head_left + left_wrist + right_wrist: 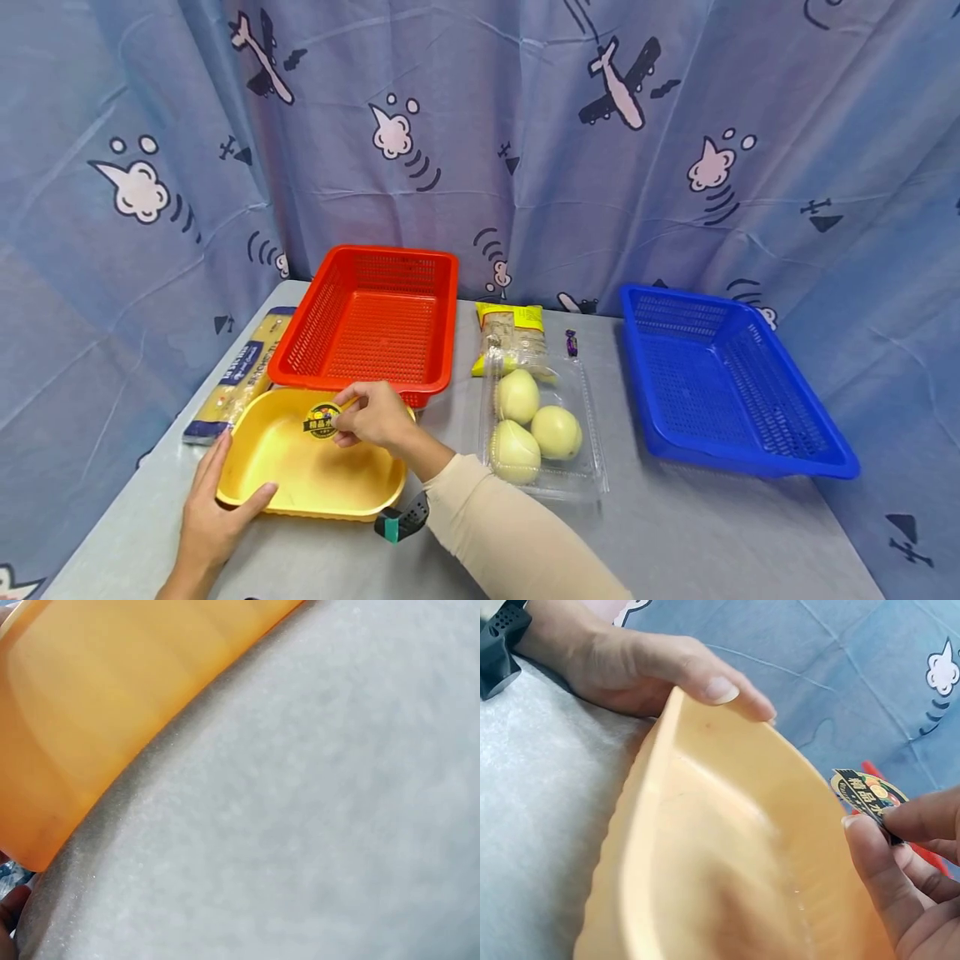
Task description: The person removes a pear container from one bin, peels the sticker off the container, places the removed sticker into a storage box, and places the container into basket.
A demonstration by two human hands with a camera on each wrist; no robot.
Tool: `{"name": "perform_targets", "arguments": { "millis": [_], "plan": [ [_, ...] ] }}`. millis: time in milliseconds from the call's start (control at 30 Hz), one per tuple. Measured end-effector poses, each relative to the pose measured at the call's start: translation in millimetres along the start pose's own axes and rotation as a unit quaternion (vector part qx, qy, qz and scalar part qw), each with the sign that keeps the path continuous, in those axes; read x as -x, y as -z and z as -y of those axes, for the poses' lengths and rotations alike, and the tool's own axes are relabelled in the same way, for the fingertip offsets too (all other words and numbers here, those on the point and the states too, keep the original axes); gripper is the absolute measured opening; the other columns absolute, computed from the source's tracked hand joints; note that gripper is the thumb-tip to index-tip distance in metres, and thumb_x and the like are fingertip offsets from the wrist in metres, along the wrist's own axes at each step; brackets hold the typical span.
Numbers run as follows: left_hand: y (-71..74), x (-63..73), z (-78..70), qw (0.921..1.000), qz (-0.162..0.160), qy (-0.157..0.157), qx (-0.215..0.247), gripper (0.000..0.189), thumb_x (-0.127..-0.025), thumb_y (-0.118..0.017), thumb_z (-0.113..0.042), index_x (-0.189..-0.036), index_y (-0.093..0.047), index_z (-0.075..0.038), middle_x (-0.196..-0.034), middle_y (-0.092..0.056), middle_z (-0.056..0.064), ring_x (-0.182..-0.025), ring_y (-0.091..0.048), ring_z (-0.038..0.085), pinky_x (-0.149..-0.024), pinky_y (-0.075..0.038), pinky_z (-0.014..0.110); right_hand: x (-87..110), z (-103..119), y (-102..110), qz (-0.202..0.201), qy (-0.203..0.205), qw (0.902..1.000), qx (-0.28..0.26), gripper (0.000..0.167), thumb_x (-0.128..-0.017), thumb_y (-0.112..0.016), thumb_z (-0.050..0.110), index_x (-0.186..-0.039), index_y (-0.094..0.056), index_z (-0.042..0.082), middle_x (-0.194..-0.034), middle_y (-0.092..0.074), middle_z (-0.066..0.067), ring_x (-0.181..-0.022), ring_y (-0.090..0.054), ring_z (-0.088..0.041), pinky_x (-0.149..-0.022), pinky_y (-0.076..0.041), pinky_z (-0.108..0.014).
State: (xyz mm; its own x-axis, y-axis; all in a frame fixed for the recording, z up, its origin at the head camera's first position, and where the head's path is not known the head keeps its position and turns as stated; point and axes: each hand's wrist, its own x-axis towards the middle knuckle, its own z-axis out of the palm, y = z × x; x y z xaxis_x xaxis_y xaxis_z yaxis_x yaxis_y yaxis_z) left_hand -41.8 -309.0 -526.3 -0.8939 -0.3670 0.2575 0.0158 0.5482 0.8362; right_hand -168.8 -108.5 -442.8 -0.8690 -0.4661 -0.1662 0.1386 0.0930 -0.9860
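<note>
A yellow plastic basin [322,475] stands at the front left of the table. Its left end is held by my left hand [208,510], with the fingers along the outer side and the thumb at the front rim. Over the basin, my right hand [375,414] pinches a small black-and-gold label with a fruit picture [321,420] between thumb and fingertips. In the right wrist view the label [866,796] appears beside the basin's far rim, and the left thumb [721,688] lies over the basin's corner. The left wrist view has mostly the basin's outer wall [120,697].
Behind the basin is a red basket [382,333], with a spaghetti pack [243,371] to its left. A clear plastic box [577,483] of pale round fruit, a yellow-topped bag [513,325] and a small purple wrapped candy [572,342] lie mid-table. Rightmost stands a blue basket [705,392].
</note>
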Motion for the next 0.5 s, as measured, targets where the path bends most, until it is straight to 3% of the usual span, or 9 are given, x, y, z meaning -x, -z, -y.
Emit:
{"name": "perform_targets", "arguments": {
  "millis": [267,500],
  "plan": [
    [0.1,0.3,1.0,0.9999,-0.008,-0.008,-0.001,0.095,-0.077,-0.081,-0.017,-0.154,-0.025,-0.015,-0.156,-0.023,0.013,-0.141,-0.017,0.026,-0.113,-0.011,0.033,-4.3,-12.1,-10.6,-0.011,-0.014,0.9994,0.028,0.02,-0.08,-0.067,-0.017,-0.092,-0.067,-0.001,-0.07,-0.064,-0.013,-0.053,-0.064,-0.023,-0.059,-0.057,-0.04],
    [0.1,-0.2,0.6,1.0,-0.004,-0.005,-0.002,0.096,-0.078,-0.081,-0.018,-0.155,-0.024,-0.015,-0.156,-0.022,0.014,-0.141,-0.017,0.028,-0.113,-0.011,0.036,-6.8,-22.0,-14.9,-0.03,-0.034,0.9966,0.069,0.018,-0.081,-0.068,-0.014,-0.089,-0.067,0.001,-0.066,-0.063,-0.011,-0.05,-0.064,-0.021,-0.057,-0.056,-0.04]
  ]
}}
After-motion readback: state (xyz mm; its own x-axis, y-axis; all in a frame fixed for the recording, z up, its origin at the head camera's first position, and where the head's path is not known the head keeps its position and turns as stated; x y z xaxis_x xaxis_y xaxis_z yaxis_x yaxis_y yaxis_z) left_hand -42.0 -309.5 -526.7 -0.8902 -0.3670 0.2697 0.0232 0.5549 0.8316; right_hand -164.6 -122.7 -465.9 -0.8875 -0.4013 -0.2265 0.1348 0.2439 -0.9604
